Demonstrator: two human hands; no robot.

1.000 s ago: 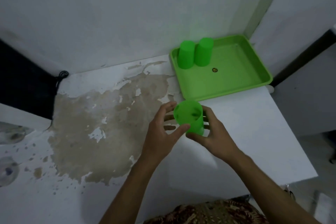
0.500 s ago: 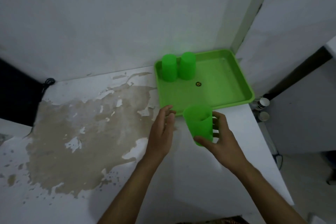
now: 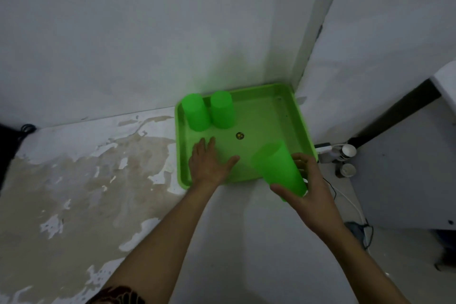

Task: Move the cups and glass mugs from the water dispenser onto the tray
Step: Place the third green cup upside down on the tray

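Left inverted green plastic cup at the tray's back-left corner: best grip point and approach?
Probably grip the left inverted green plastic cup around its tapered side wall, just under the closed base, coming from above. Its mouth is down on the green plastic tray, the second inverted cup crowds its right, and the tray rim hems its left.

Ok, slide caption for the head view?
Right hand tips a green cup over the tray; left hand flat inside it.

The tray [image 3: 299,128] sits in the wall corner, so its far and right sides are closed off. Two upturned cups [image 3: 195,112] [image 3: 222,109] fill its far-left corner. Its middle and far-right floor lie bare. The left hand [image 3: 209,164] covers the near-left part; the near edge is open.
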